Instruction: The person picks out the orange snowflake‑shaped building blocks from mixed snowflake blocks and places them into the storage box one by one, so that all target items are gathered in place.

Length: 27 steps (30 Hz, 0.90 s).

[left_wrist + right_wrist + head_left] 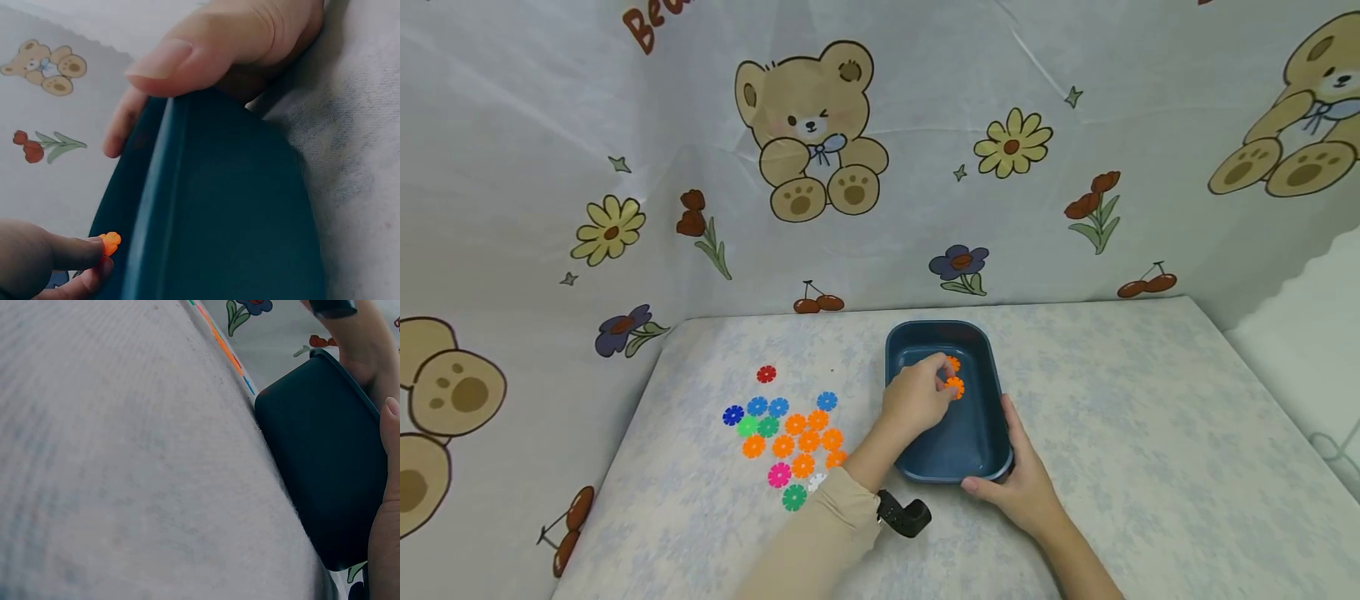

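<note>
My left hand [921,393] reaches over the dark blue plastic box [955,467] and pinches an orange notched plastic disc [954,387] between thumb and fingers. That orange disc [111,244] also shows at the fingertips in the left wrist view. Just beyond lies a second orange disc [953,363]; whether it is held or rests in the box I cannot tell. At the near right corner, my right hand [1026,492] grips the box, thumb on the front and fingers along the right side. In the right wrist view the right thumb [392,407] is against the box wall [325,462].
Left of the box, several loose notched discs lie flat: orange [808,441], blue [757,406], green [794,497], pink [779,475], and red [766,374]. A black wrist camera [904,512] sits on my left wrist. Behind the table hangs a bear-print cloth [917,100].
</note>
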Tool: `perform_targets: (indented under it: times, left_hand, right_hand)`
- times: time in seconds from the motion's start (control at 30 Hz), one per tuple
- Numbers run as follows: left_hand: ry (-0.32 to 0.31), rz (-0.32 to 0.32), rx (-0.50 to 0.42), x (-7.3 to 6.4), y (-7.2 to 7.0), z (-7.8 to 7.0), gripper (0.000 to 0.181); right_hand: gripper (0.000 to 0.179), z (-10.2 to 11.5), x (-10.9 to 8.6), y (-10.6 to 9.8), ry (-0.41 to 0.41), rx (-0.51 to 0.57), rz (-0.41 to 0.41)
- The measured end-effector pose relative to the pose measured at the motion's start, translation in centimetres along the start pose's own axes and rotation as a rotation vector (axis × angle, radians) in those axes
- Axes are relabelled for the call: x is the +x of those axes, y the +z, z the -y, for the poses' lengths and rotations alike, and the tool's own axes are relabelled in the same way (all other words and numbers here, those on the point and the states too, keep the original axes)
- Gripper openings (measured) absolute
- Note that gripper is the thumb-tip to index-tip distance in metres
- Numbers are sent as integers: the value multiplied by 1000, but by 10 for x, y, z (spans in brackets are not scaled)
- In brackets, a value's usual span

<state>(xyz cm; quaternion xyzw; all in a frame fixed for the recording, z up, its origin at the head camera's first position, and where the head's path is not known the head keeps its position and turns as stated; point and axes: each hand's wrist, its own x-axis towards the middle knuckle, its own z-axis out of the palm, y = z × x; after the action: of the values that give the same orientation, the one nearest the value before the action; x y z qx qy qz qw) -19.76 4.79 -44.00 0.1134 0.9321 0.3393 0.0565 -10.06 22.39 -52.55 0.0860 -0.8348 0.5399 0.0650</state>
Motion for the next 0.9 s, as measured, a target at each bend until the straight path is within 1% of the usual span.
perform_targets:
  times: [0.2, 0.37, 0.53, 0.7, 0.8, 0.9]
  left_hand:
    - [-42, -11, 37, 14, 15, -2, 14]
    - [-59, -8, 97, 19, 25, 1, 13]
    - [-44, -9, 150, 21, 33, 7, 14]
    - [-11, -55, 233, 23, 36, 11, 16]
    - [-9, -82, 280, 24, 37, 13, 18]
    - [-20, -85, 301, 26, 38, 13, 21]
  right_hand:
    - [126, -2, 0, 0, -12, -3, -5]
    - [126, -3, -1, 0, -14, 4, 4]
    - [126, -2, -1, 0, 9, 9, 12]
    - [127, -1, 0, 0, 28, 14, 16]
    - [127, -1, 0, 0, 29, 12, 14]
    - [127, -2, 0, 0, 28, 11, 11]
